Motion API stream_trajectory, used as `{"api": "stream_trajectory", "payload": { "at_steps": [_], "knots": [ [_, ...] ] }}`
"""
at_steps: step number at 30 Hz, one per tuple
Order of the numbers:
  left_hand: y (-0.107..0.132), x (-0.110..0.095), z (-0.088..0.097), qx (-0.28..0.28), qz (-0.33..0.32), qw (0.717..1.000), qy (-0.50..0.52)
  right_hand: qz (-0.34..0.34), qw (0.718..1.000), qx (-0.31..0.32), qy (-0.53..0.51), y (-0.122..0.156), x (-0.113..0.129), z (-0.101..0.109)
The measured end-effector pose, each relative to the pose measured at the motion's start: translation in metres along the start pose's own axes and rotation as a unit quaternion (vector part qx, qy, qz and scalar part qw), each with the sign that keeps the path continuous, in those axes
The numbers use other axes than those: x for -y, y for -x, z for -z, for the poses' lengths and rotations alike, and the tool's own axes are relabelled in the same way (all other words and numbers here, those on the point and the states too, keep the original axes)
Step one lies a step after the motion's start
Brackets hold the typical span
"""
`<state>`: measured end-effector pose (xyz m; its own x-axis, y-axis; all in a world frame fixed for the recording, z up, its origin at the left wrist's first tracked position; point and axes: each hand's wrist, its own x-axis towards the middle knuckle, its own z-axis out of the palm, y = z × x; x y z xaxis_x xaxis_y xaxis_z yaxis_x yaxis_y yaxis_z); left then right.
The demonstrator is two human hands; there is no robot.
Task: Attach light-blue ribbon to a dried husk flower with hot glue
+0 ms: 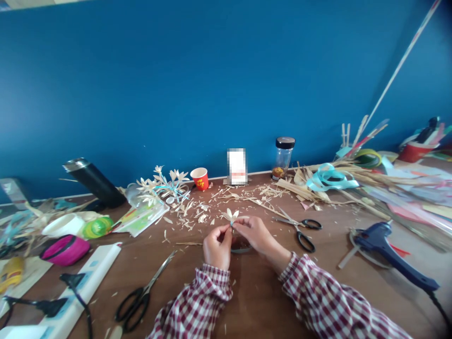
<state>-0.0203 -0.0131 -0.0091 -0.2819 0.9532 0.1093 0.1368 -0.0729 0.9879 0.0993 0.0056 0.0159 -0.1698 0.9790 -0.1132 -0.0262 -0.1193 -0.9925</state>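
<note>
My left hand [217, 246] and my right hand [256, 234] meet over the middle of the brown table [254, 292]. Both pinch the base of a small pale straw flower [230, 215] with pointed petals, which stands up between my fingertips. A thin blue strip shows at the flower's base. Under my hands lies a small dark round lid or dish [241, 246], partly hidden. Both sleeves are red and white check.
Black scissors [139, 297] lie at the near left, a second pair [300, 228] to the right. A blue glue gun [388, 252] rests at right. Straw scraps, finished straw flowers [162, 183], a red cup [200, 178], a jar [283, 157], a black flask [93, 182] and a power strip [81, 292] surround them.
</note>
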Motion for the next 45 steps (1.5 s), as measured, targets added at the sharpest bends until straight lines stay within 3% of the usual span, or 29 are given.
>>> {"api": "stream_trajectory", "payload": {
  "at_steps": [3,8,13,19,25,29,38,45],
  "knots": [
    [0.001,-0.003,0.002,0.029,0.010,0.999,0.006,0.022,0.999,-0.016,0.026,0.000,0.001,0.005],
    [-0.002,-0.007,0.003,0.075,0.168,0.967,0.176,0.038,0.996,0.012,0.080,0.002,0.008,0.015],
    [-0.009,-0.013,0.010,0.119,0.261,0.933,0.217,0.044,0.995,0.021,0.091,0.003,0.009,0.018],
    [-0.011,-0.016,0.015,0.153,0.249,0.935,0.203,0.047,0.989,0.087,0.109,0.004,0.010,0.020],
    [-0.012,-0.015,0.016,0.184,0.259,0.920,0.231,0.035,0.983,0.108,0.141,0.002,0.002,0.024],
    [-0.014,-0.011,0.016,0.179,0.265,0.914,0.249,0.010,0.986,0.088,0.142,0.003,0.000,0.022],
    [-0.013,-0.010,0.013,0.143,0.234,0.942,0.194,0.013,0.983,0.087,0.164,0.005,0.003,0.020],
    [-0.022,-0.007,0.019,0.121,0.237,0.947,0.179,0.042,0.984,0.033,0.169,0.005,0.006,0.026]
  ]
}}
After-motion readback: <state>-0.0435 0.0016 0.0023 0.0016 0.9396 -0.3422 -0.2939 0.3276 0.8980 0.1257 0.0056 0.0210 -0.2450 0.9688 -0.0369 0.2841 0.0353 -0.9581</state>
